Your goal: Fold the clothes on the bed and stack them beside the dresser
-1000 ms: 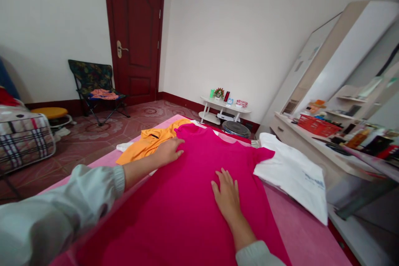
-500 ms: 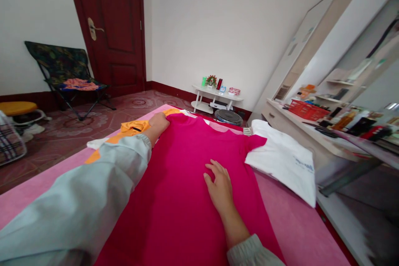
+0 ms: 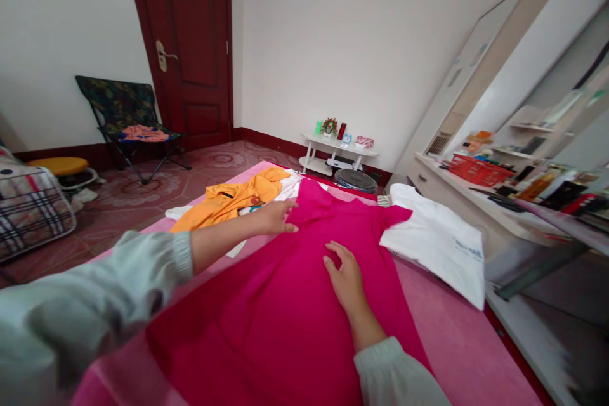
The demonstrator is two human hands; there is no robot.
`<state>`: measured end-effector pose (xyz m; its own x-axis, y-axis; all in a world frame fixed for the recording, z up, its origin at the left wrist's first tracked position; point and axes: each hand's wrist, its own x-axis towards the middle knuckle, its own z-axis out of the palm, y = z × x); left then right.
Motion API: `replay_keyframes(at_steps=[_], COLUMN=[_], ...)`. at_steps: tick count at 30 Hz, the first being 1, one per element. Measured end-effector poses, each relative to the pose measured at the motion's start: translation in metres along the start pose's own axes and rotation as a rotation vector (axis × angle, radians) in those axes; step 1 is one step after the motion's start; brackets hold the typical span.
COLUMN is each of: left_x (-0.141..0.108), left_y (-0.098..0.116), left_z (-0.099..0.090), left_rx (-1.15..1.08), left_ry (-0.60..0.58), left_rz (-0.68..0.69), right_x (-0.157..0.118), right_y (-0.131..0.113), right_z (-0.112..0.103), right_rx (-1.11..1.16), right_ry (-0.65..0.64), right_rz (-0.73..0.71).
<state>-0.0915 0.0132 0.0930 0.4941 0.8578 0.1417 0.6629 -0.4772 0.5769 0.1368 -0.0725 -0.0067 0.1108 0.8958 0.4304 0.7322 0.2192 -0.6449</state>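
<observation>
A magenta short-sleeved shirt lies spread on the pink bed cover. Its left side is folded in toward the middle, with wrinkles near the shoulder. At that folded edge is my left hand, fingers apart, touching or just above the cloth. My right hand rests on the shirt's middle, its fingers loosely bent and spread. Past my left forearm lies a crumpled orange garment, with white cloth beside it. A folded white shirt with blue print sits to the right, touching the magenta sleeve.
A dresser with a red basket and bottles stands along the right. Ahead is a low white shelf holding small items. At left are a camouflage folding chair, a yellow stool and a plaid item.
My left hand has brought the shirt's left edge inward and its fingers have parted. More of the orange garment shows. My right hand stays on the shirt. The view has turned slightly left.
</observation>
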Motion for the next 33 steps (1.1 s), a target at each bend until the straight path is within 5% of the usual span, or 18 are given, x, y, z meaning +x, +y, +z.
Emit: replay_keyframes(at_steps=[2,6,11,19,23,30,33], left_x=[-0.045,-0.117,-0.158,-0.179,-0.179,-0.170,-0.160], left_y=[-0.018,-0.041,-0.042,-0.010,0.017,0.082,0.092], left_z=[-0.006,-0.014,-0.025,-0.027,-0.029,-0.027,-0.005], left_rx=[0.162,0.148,-0.187,-0.546,-0.467,-0.143,-0.147], left_ry=[-0.095,-0.193,-0.350,-0.347,-0.294,-0.307,-0.496], left_rz=[-0.119,-0.248,-0.303,-0.219,-0.201,-0.111,0.036], right_x=[0.001,0.007,0.031,0.085,0.108,0.115,0.101], right_y=[0.001,0.003,-0.002,-0.011,-0.010,0.009,0.024], right_z=[0.001,0.007,0.017,0.026,0.026,0.014,0.019], right_rx=[0.030,0.006,-0.013,-0.396,-0.403,-0.340,-0.363], right_ry=[0.021,0.018,-0.009,-0.147,-0.191,-0.027,-0.034], right_rz=[0.015,0.033,-0.006,-0.076,-0.217,-0.229,-0.182])
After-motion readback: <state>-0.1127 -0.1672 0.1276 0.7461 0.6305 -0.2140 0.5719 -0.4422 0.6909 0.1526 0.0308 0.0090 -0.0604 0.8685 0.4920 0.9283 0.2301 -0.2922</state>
